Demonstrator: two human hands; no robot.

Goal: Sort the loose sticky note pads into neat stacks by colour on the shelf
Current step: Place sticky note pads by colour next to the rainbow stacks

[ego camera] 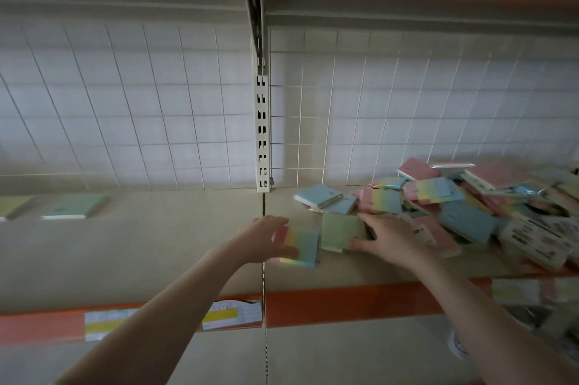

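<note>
Head view of a beige shelf (pixel 163 246) with an orange front lip, backed by a white wire grid; places were taken relative to the slotted metal upright (pixel 262 133) that split the shelf into two bays. Directly below the upright's foot, the left hand (pixel 261 239) held a rainbow pad (pixel 300 246), a flat rectangular block banded pink, yellow and blue, with the thumb under its near edge and the fingers curled over its far left corner. Just right of that pad lay a pale green pad (pixel 340 232), square-cornered and matte; the right hand (pixel 393 239) rested on it, thumb along its near edge and fingers spread over its far right side, though motion blur hid whether the fingers pinched it or only pressed. Further right of the upright spread the loose heap of pads (pixel 476 209), overlapping at all angles: blue, pink and rainbow blocks, some glossy as if film-wrapped, some turned to show white printed backs. Two blue pads (pixel 319 196) lay at the heap's left fringe, nearest the upright. Far left of the upright, against the grid, sat a yellow pad (pixel 14 205) and beside it a green pad (pixel 76 205), both flat. Paper price labels (pixel 232 315) were fixed to the orange lip below the upright
</note>
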